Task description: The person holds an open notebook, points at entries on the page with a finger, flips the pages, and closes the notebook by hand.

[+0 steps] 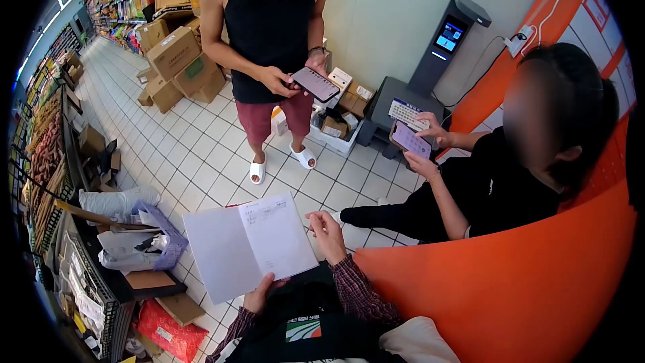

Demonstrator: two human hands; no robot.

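Note:
My left hand grips the lower edge of an open paper folder, with the thumb on top near the fold. The folder's left side is blank. On its right side lies a white sheet with a few lines of writing near the top, too small to read. Just off the sheet's right edge, my right hand hovers with loosely bent fingers and nothing visible in it. Both my sleeves are checked.
Across from me a person holds a phone. At right another person touches a phone beside an orange counter. Cardboard boxes are stacked behind; a purple basket and shelves stand left.

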